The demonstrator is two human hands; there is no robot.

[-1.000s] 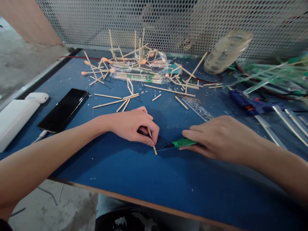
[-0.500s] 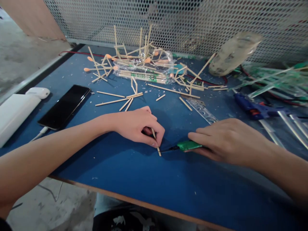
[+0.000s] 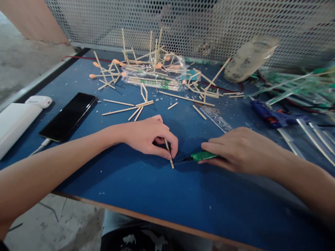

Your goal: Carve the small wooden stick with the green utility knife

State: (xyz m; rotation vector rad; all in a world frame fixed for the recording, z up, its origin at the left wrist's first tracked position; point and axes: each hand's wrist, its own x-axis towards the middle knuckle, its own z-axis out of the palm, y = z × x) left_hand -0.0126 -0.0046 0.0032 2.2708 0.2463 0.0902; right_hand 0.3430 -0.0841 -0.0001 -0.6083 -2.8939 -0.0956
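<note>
My left hand (image 3: 154, 137) is closed, pinching a short thin wooden stick (image 3: 172, 163) between thumb and forefinger, its lower end at the blue tabletop (image 3: 146, 195). My right hand (image 3: 238, 150) grips a green-handled craft knife (image 3: 202, 156). The knife's dark, narrow blade points left, and its tip meets the stick just below my left fingertips. Cut sticks (image 3: 136, 108) lie beyond my left hand. A clear ruler (image 3: 217, 118) lies just past my right hand, partly hidden by it.
Glued stick figures with orange tips and a plastic-wrapped stick bundle (image 3: 154, 83) stand at the back. A phone (image 3: 68, 116) and white power bank (image 3: 18, 125) are left. At right are a blue glue gun (image 3: 272, 115), glue sticks (image 3: 318, 143) and a bottle (image 3: 251, 57). Perforated metal (image 3: 183, 24) closes the back.
The whole view has shifted slightly, so things appear a little further left. Both hands keep their grips, and the blade stays against the stick.
</note>
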